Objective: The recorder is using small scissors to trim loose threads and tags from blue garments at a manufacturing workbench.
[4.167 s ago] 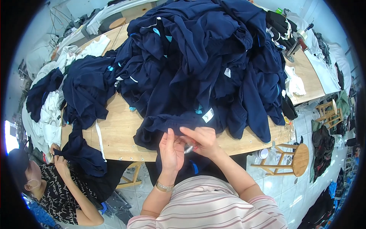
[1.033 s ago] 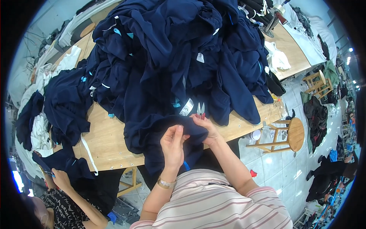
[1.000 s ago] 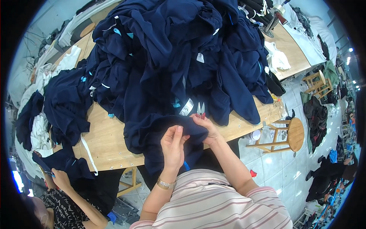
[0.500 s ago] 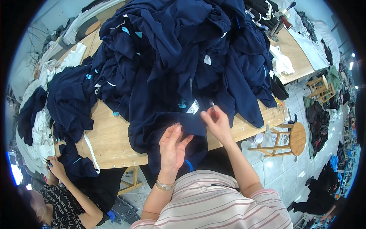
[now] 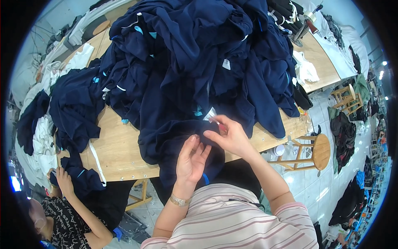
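Note:
A navy garment hangs over the near table edge in front of me, part of a large heap. My left hand is at its upper fold, palm turned up, thumb and fingers closed on the cloth. Close beside it on the right, my right hand curls its fingers round a small tool with a reddish part, mostly hidden by the fingers. The right thumb points at the fold near the left fingertips. A white label shows just beyond the right fingers.
The navy heap covers much of the wooden table. At left, a co-worker's hand handles dark cloth. A wooden stool stands at right. White fabric and a metal device with a dark red handle are farther back.
My right hand has moved left and inward, from apart to right beside my left hand. The left hand has shifted slightly right, its fingers less spread. The co-worker's hand has moved slightly.

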Demonstrator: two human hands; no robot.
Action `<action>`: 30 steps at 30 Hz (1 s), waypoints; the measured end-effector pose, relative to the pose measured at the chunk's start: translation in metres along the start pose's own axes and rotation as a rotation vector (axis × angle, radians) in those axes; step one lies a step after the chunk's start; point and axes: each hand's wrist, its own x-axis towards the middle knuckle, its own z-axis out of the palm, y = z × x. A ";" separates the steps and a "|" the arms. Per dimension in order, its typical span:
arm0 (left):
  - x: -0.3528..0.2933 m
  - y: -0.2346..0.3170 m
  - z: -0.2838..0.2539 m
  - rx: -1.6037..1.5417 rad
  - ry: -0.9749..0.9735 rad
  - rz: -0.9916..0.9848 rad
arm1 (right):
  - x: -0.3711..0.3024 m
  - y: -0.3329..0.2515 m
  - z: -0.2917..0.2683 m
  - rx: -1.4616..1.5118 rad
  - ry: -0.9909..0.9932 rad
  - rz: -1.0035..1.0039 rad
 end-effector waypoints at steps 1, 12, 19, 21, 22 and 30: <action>-0.002 0.002 0.006 -0.031 0.032 -0.054 | 0.003 0.007 -0.002 0.087 -0.123 0.143; -0.005 0.019 0.001 -0.014 -0.236 -0.121 | 0.000 0.031 0.001 0.270 -0.132 0.013; -0.012 0.011 0.003 0.118 -0.265 0.095 | -0.022 0.002 -0.005 -0.111 0.184 -0.285; -0.013 0.009 0.002 0.116 -0.267 0.102 | -0.029 -0.003 -0.006 -0.173 0.168 -0.300; -0.012 0.008 0.002 0.103 -0.260 0.095 | -0.031 -0.001 -0.006 -0.222 0.158 -0.356; -0.010 0.004 -0.001 0.084 -0.314 0.104 | -0.032 0.011 -0.014 -0.728 0.028 -0.507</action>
